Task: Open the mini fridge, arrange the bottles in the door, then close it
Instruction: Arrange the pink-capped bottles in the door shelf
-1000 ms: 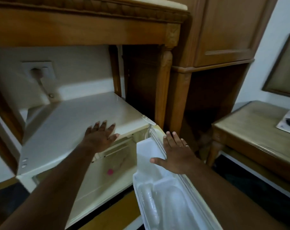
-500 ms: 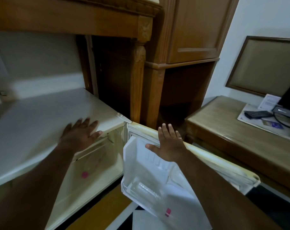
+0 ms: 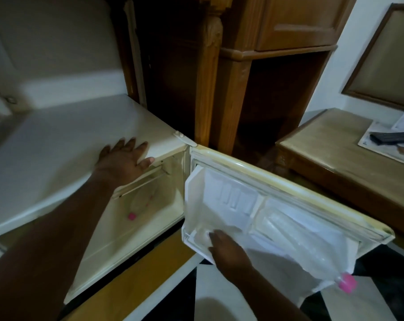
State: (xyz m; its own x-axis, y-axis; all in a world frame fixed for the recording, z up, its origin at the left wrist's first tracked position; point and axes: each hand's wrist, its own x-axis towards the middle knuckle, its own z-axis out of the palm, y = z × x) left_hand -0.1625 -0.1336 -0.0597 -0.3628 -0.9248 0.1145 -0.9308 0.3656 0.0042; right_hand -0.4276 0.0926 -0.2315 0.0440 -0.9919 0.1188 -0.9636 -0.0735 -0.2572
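Note:
The white mini fridge (image 3: pixel 57 158) stands open, its door (image 3: pixel 289 181) swung wide to the right. My left hand (image 3: pixel 123 162) lies flat on the fridge top at its front edge, fingers apart. My right hand (image 3: pixel 228 251) reaches into the door's lower shelf (image 3: pixel 191 242), its fingertips against the blurred clear plastic there; whether they grip anything is hidden. A clear bottle with a pink cap (image 3: pixel 346 282) lies in the door shelf to the right. Another pink-capped bottle (image 3: pixel 131 216) lies inside the fridge cavity.
A carved wooden table leg (image 3: pixel 208 77) and a wooden cabinet (image 3: pixel 277 54) stand right behind the fridge. A low wooden table (image 3: pixel 335 154) at the right carries papers and a dark remote (image 3: pixel 390 137). The floor below has yellow, white and black tiles.
The door has swung further open. My right hand left the door's top edge and dropped to the lower door shelf. My left hand stays on the fridge top.

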